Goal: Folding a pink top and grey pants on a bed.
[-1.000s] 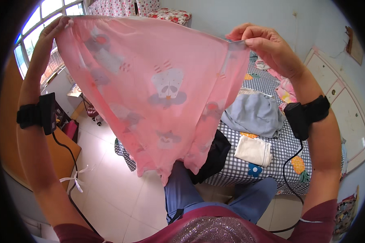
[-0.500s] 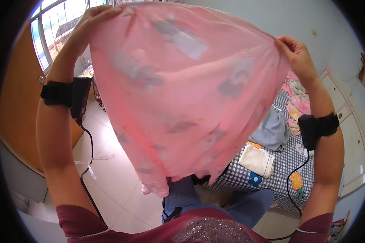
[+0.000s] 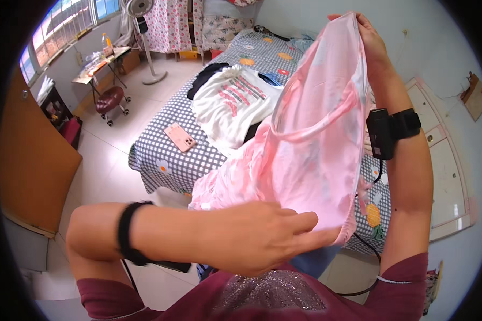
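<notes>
A thin pink garment point(image 3: 316, 171) with a faint grey print hangs in front of me, its wide opening facing up. High at the right, my right hand point(image 3: 372, 43) is closed on its upper edge. My left hand point(image 3: 268, 232) reaches across, low in front of my chest. Its index finger stretches to the garment's gathered lower right edge, and the thumb stands apart from it. The fingertip is partly hidden at the cloth, and the other fingers are bent out of sight. Gathered pink cloth droops to the left, over the bed's edge.
The bed point(image 3: 155, 155) has a dark checked cover. On it lie a white printed T-shirt point(image 3: 235, 101), dark cloth point(image 3: 206, 77) and a pink phone point(image 3: 180, 137). Farther left are a standing fan point(image 3: 154, 77), a wheeled stool point(image 3: 110, 100) and a small table point(image 3: 93, 69). A wooden door point(image 3: 32, 160) stands at left.
My left hand has let go of the upper left corner and come down across to the lower right. The spread garment has swung right and bunched up, uncovering the bed.
</notes>
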### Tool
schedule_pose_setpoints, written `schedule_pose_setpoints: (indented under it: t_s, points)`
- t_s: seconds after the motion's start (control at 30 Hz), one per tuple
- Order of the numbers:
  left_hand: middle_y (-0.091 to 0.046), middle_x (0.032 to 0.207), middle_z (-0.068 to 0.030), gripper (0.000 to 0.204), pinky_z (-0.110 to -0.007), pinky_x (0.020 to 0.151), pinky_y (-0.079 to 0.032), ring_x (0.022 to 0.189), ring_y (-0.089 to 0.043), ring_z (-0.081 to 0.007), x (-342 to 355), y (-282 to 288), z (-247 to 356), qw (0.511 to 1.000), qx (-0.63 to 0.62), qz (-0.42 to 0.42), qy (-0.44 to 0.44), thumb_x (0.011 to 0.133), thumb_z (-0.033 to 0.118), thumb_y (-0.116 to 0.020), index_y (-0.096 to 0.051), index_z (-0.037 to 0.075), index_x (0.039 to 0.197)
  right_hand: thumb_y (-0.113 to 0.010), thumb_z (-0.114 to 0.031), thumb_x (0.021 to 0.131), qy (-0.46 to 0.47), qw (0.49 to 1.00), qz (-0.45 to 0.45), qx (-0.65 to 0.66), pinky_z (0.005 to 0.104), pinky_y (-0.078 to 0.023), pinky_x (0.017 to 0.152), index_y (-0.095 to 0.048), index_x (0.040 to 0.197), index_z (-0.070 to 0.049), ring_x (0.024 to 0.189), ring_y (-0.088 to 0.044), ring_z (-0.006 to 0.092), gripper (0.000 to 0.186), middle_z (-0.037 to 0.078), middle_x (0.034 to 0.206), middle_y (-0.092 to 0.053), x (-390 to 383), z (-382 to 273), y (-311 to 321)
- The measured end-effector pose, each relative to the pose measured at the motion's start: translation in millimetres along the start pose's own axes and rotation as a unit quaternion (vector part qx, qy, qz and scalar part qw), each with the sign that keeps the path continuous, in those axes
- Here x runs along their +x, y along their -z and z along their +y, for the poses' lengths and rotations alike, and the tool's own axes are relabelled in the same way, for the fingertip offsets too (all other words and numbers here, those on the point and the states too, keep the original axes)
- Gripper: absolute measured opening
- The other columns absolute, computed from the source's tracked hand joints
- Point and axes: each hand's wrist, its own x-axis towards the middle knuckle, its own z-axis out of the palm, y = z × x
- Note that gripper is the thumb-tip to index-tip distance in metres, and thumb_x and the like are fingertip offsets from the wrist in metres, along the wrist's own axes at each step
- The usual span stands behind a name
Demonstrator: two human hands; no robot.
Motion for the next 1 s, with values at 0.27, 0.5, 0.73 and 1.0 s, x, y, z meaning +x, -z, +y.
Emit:
schedule_pose_setpoints:
  t_s: [0.27,0.5,0.73,1.0]
  points:
    - [-0.052,0.099,-0.0184,0.046,-0.043,0.087,-0.041,0.090,-0.055,-0.0325,9.2,-129.0,-53.2,0.995,0.076,0.012,0.065,0.076,0.016,-0.053,-0.047,0.017,0.121,-0.034,-0.016,0.094,0.001,0.996,0.054,0.066,0.0335,-0.054,0.069,-0.053,0.098,-0.001,0.073,-0.061,0.0227,0.025,0.014,0.084,-0.061,-21.4,-3.0,-19.7]
    - [-0.059,0.096,-0.0170,0.035,-0.043,0.088,-0.037,0.096,-0.056,-0.0280,-8.8,-143.8,-89.8,0.923,0.336,-0.157,0.099,0.078,0.023,-0.048,-0.054,0.024,0.112,-0.034,-0.020,0.095,0.018,0.987,0.085,0.138,0.0354,-0.053,0.069,-0.053,0.099,-0.001,0.075,-0.060,0.0231,0.028,0.013,0.085,-0.060,-22.4,-9.3,8.5]
    - [-0.052,0.064,-0.0015,0.044,-0.036,0.072,-0.043,0.071,-0.057,-0.0186,-63.5,-47.3,-103.5,0.891,0.409,-0.039,0.194,0.076,0.017,-0.053,-0.052,0.017,0.120,-0.037,-0.016,0.096,0.020,0.991,0.078,0.111,0.0293,-0.047,0.086,-0.050,0.106,-0.003,0.093,-0.058,0.0147,0.021,0.012,0.110,-0.059,-37.1,-0.7,63.6]
    - [-0.056,0.073,-0.0101,0.009,-0.035,0.066,-0.045,0.073,-0.054,-0.0270,-128.4,128.4,-69.6,0.871,0.365,0.177,0.278,0.070,-0.003,-0.061,-0.059,0.001,0.078,-0.043,-0.016,0.094,-0.034,0.998,0.045,0.033,0.0280,-0.044,0.082,-0.054,0.100,-0.005,0.084,-0.054,0.0118,0.017,0.002,0.092,-0.057,-61.8,29.5,112.9]
